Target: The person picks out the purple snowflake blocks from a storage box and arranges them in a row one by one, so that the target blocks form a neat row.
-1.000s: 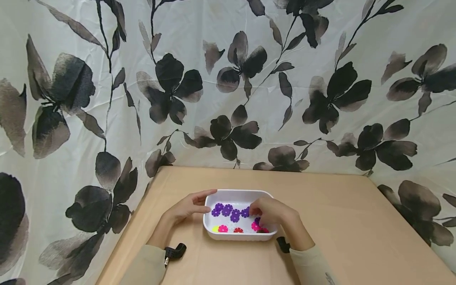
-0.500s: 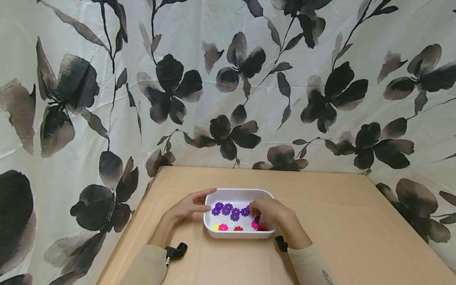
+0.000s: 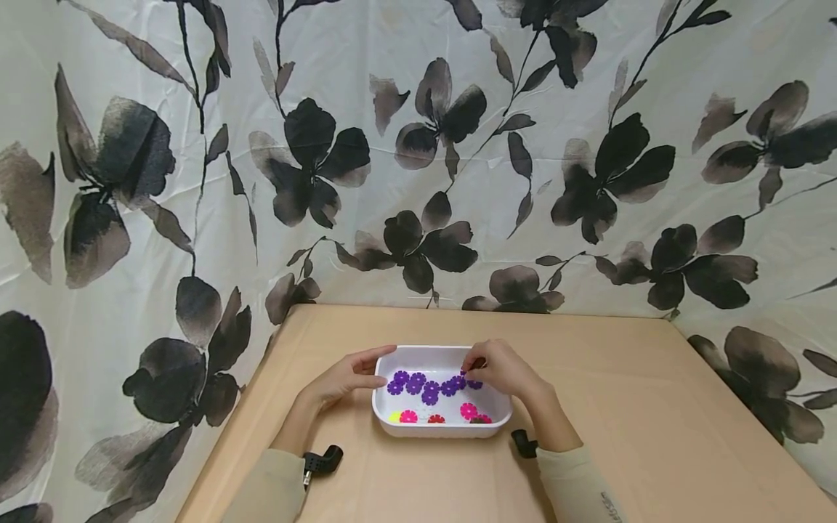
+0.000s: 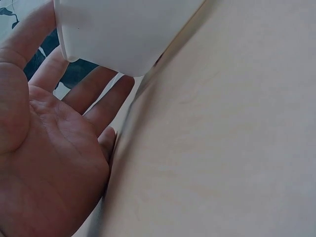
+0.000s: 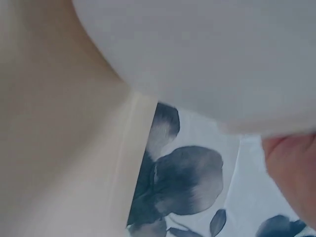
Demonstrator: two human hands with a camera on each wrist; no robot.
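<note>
A white plastic tray [image 3: 441, 431] holds small flower-shaped plastic pieces. Several purple pieces [image 3: 430, 393] lie in a wavy row across its middle, their edges meeting or overlapping. My left hand [image 3: 340, 381] grips the tray's left end, thumb at the rim; the left wrist view shows the palm [image 4: 54, 143] and fingers around the tray's outside. Over the tray's right part, my right hand [image 3: 500, 370] has its fingers curled, with a bit of purple piece showing at the fingertips. The right wrist view shows the tray's outer wall [image 5: 187, 54] and part of the hand [image 5: 294, 173].
Along the tray's near wall lie a yellow piece [image 3: 395, 417], pink pieces [image 3: 468, 411] and a red piece [image 3: 436, 419]. The tan table [image 3: 588, 407] reaches back to a floral cloth [image 3: 405, 145]. Black wrist devices [image 3: 323, 460] show below both hands.
My right hand has risen and moved slightly away from me, uncovering the pink pieces and a purple piece at the right. My left hand stays at the tray's end.
</note>
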